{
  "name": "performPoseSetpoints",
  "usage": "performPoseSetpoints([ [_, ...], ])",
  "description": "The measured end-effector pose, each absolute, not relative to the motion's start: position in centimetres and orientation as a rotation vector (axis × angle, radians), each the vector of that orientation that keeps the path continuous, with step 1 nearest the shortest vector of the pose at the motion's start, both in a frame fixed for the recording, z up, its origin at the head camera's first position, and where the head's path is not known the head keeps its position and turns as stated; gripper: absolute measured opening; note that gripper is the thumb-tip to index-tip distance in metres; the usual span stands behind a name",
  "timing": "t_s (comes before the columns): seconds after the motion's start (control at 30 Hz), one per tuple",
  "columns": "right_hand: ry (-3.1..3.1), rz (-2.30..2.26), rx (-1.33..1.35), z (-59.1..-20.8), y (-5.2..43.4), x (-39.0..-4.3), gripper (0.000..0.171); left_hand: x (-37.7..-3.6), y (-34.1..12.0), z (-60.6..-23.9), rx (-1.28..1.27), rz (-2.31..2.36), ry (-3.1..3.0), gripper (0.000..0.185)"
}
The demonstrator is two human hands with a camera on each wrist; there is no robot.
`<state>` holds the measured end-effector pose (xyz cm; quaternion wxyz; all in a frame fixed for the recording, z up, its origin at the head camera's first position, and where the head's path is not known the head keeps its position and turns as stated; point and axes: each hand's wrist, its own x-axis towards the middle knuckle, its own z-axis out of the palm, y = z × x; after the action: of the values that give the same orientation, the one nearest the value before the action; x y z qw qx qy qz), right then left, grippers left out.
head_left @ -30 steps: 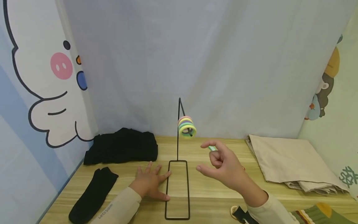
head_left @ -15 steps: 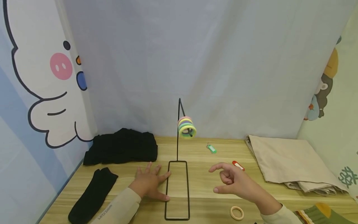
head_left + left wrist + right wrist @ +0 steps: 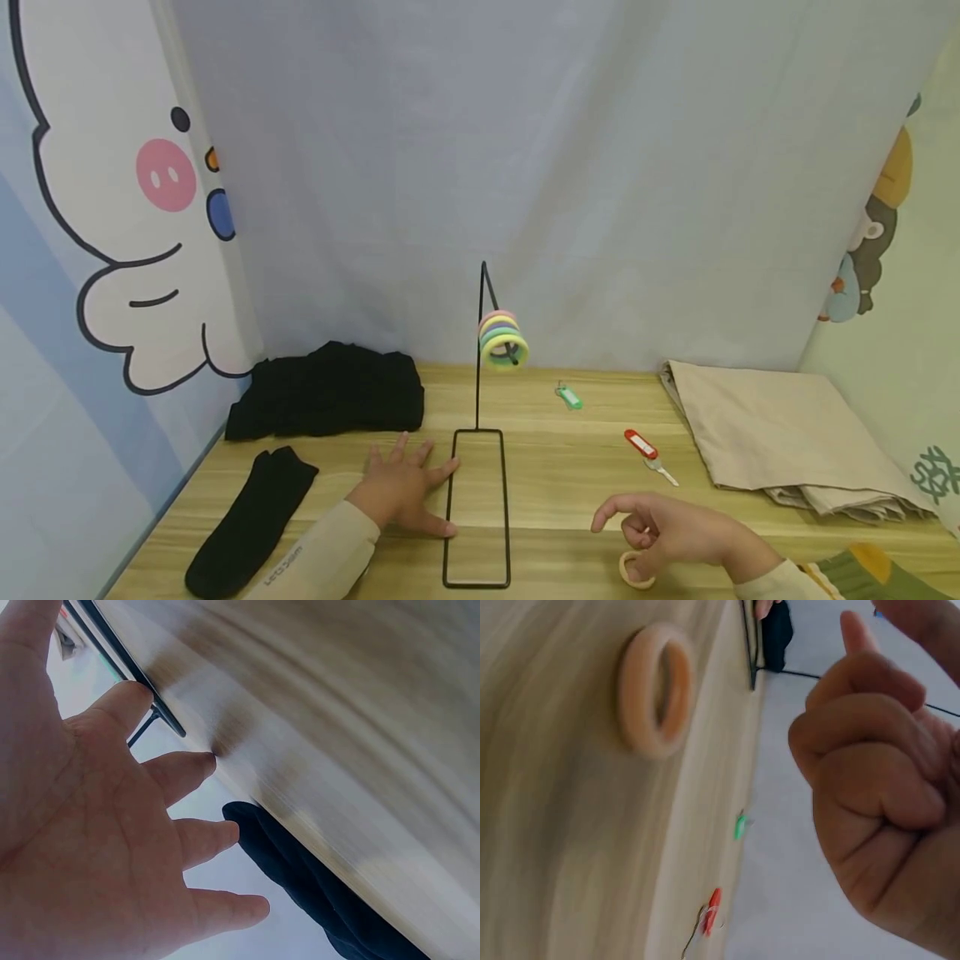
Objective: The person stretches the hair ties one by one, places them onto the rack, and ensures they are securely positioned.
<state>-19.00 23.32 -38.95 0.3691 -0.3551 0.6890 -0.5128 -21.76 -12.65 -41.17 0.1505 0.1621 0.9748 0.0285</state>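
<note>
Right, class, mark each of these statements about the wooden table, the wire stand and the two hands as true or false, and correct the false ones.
1. The left hand lies flat on the table beside the base of the wire stand. True.
2. The hook of the stand is bare. False: a stack of coloured rings hangs on it.
3. The right hand grips the red key tag. False: the tag lies apart on the table, and the hand is down by the beige ring.
4. A green key tag lies on the table behind the red one. True.
5. The black sock lies to the right of the stand. False: it lies to the left, near the table's edge.
</note>
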Motion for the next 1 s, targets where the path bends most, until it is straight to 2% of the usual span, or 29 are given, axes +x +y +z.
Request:
performPoseSetpoints([
  [0.2, 1.736, -1.183, -0.894, -40.0, 24.8, -19.3, 0.052, -21.8, -12.7, -41.1, 0.482, 0.080, 2.808, 0.091],
  [0.47, 1.735, -1.107, -0.941, -40.7, 25.3, -19.5, 0.050, -21.8, -12.7, -40.9, 0.472, 0.090, 2.808, 0.091],
  [0.77, 2.022, -1.016, -0.937, -40.9, 24.8, -19.0, 0.045, -21.8, -12.6, -41.0, 0.465, 0.089, 2.803, 0.091],
  [1.0, 2.179, -0.945, -0.928, -40.5, 24.3, -19.2, 0.034, -21.7, -12.6, -40.9, 0.453, 0.085, 2.786, 0.090],
])
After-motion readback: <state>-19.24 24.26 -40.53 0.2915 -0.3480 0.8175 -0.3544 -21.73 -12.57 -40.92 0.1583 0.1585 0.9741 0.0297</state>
